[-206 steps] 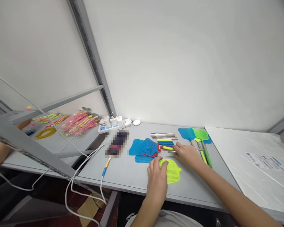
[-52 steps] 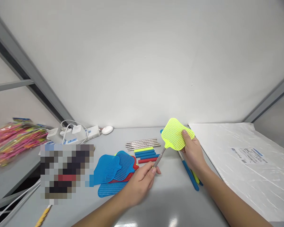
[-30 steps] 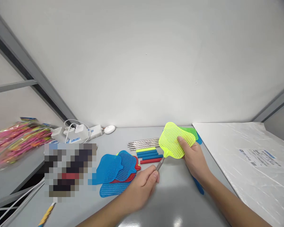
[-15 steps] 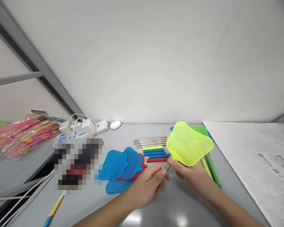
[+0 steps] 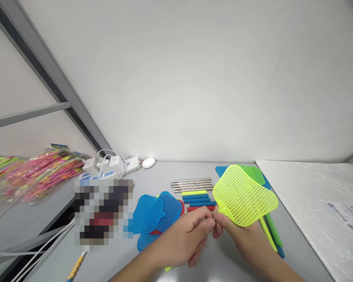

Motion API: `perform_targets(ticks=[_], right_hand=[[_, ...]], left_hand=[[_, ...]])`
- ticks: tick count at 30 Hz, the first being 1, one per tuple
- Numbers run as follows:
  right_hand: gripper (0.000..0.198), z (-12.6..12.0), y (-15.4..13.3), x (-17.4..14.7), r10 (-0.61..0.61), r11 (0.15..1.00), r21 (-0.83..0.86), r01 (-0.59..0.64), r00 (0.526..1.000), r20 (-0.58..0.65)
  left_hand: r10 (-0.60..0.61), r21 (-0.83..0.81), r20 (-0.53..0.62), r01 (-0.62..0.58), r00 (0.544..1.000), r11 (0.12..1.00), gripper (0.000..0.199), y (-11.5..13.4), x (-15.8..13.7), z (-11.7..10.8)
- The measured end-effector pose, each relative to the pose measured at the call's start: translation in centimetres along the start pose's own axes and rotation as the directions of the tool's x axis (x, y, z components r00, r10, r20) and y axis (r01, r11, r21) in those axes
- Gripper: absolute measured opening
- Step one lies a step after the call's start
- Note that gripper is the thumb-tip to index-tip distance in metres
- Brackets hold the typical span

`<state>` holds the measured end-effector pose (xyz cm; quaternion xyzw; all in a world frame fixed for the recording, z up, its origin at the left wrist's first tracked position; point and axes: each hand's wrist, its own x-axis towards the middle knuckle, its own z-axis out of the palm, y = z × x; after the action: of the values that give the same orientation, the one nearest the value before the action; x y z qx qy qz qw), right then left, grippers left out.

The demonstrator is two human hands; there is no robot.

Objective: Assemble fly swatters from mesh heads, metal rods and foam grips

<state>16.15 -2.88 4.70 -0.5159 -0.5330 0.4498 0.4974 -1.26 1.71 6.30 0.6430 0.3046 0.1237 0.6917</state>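
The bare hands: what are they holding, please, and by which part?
The right hand holds a perforated yellow plastic swatter head by its neck; the left hand hides any hold.

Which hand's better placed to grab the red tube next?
Left, probably. The left hand appears just beside the red tube; the right hand is farther off, thumb at the neck of the yellow swatter. Left is also closed near that neck, so it must let go first.

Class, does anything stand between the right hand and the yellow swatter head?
Nothing visible does: the right hand grips the yellow swatter head near its narrow neck. The left hand is close by, left of that neck, not between them.
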Motion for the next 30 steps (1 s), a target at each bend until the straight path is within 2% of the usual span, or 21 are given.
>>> perform_targets(ticks=[3,6,10,12,16,18,20,23,25,26,28,30], right_hand=[[0.031,-0.9,0.0,0.2,-0.026,0.999,0.045,0.029,0.998,-0.065],[0.022,-2.5,0.3,0.7,-0.024,0.985,0.167,0.048,0.99,-0.139],[0.019,-3.4,0.9,1.2,0.012,0.951,0.307,0.032,0.99,-0.14],[0.022,-2.9,1.2,1.2,0.037,0.95,0.313,-0.004,0.995,-0.098],[0.029,-0.8,1.6,0.6,0.123,0.96,0.239,-0.147,0.986,0.112],[0.036,0.2,1.7,0.3,0.165,0.959,0.207,-0.195,0.974,0.152],[0.042,0.5,1.7,0.1,0.191,0.962,0.173,-0.212,0.973,0.131],[0.044,-0.5,1.5,0.0,0.168,0.975,0.138,-0.177,0.983,0.069],[0.042,-2.0,1.4,0.2,0.117,0.986,0.126,-0.112,0.993,-0.027],[0.04,-2.7,1.4,0.3,0.09,0.99,0.121,-0.08,0.992,-0.086],[0.035,-4.0,1.5,0.4,0.061,0.991,0.124,-0.04,0.984,-0.165],[0.032,-4.6,1.6,0.4,0.046,0.989,0.149,-0.016,0.979,-0.201]], left_hand=[[-0.038,0.048,0.001,0.038,0.999,0.998,0.028,0.6,-0.6,-0.6],[-0.079,0.013,0.028,0.079,0.996,0.997,0.029,0.5,-0.9,-1.2],[-0.053,-0.078,0.115,0.062,0.992,0.995,0.029,0.2,-0.9,-1.5],[-0.048,-0.147,0.109,0.064,0.993,0.987,0.027,-0.1,-0.7,-1.2],[-0.049,-0.203,0.11,0.071,0.993,0.977,0.028,-1.0,-0.2,-0.3],[-0.041,-0.142,0.114,0.057,0.993,0.988,0.029,-1.3,-0.1,0.0],[-0.048,-0.047,0.098,0.052,0.994,0.997,0.031,-1.2,-0.1,0.0],[-0.05,0.183,0.026,0.044,0.998,0.982,0.035,-0.2,-0.5,0.0],[0.044,0.459,-0.079,-0.002,0.996,0.888,0.035,0.7,-0.9,0.2],[0.11,0.614,-0.127,-0.009,0.986,0.789,0.034,1.0,-1.1,0.3],[0.217,0.847,-0.185,0.044,0.959,0.529,0.032,1.3,-1.4,0.6],[0.281,0.945,-0.197,0.106,0.939,0.309,0.032,1.1,-1.4,0.7]])
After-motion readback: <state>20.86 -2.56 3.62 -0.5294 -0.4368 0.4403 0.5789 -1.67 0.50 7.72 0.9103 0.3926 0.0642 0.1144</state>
